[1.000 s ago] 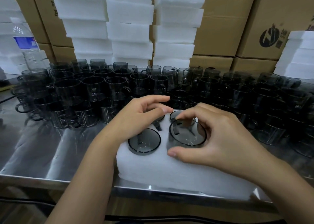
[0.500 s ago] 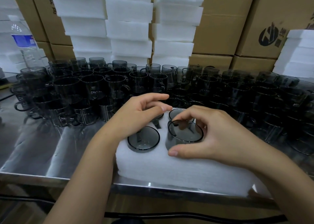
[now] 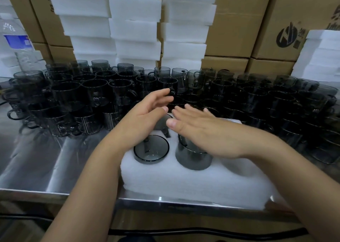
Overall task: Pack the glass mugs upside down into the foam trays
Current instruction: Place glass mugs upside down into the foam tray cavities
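Your right hand lies flat over the upturned base of the glass mug in the front right pocket of the foam tray. Its fingers are straight and released, grasping nothing. I cannot tell if the palm presses on the glass. Your left hand hovers over the back left part of the tray, with loose, released fingers that hold nothing.

This mug stands clearly higher out of the foam than the neighbour mug in the front left pocket, so I judge it is not fully seated. If you push down away from the centre, the mug can tilt and jam in the pocket, and the glass may chip.

The tray sits at the near edge of the tabletop, so a hard push toward you can slide it off. Behind the tray the loose mugs stand very close together, and a quick reach with the left hand can knock them over.
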Available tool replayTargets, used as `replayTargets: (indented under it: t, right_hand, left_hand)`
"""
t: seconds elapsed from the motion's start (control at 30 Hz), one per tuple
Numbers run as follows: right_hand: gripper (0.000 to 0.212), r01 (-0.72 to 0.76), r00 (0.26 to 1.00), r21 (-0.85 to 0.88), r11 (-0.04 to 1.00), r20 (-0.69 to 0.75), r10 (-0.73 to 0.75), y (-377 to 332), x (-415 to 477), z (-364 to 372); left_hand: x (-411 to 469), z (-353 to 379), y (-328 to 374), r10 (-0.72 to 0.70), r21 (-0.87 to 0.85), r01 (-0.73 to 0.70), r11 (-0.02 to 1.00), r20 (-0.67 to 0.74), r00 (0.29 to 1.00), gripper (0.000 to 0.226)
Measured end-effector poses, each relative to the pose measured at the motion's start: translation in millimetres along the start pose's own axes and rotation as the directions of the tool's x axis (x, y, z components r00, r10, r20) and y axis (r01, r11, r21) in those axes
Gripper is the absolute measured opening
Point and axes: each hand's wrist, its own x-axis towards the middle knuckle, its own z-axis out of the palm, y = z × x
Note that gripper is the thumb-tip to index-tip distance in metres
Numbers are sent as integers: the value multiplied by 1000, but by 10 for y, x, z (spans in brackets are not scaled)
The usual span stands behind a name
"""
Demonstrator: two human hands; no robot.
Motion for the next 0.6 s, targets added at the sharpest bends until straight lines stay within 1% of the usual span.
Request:
replayTargets:
  t: [0.07, 0.13, 0.27, 0.4, 0.53, 0.6]
  right_hand:
    - [76, -32, 999, -42, 999, 34, 34, 42, 0, -4]
    - [74, -43, 998, -91, 995, 33, 46, 62, 10, 1]
    - [72, -7, 999, -233, 972, 43, 18, 72, 54, 117]
    - [70, 14, 1000, -258, 966, 24, -8, 104, 61, 179]
    - [66, 19, 999, -357, 934, -17, -27, 118, 90, 182]
    - [66, 38, 999, -340, 940, -19, -47, 122, 82, 186]
  left_hand:
    - [8, -4, -8, -3, 19, 3, 1000, -4, 1000, 39]
    - [14, -2, -9, -10, 22, 10, 1000, -1, 1000, 38]
    - [17, -2, -10, -28, 20, 28, 999, 0, 1000, 34]
    - [14, -3, -1, -32, 47, 32, 998, 10, 999, 33]
    - [25, 11, 24, -51, 62, 50, 997, 19, 999, 31]
    - [33, 20, 69, -83, 109, 78, 991, 40, 996, 30]
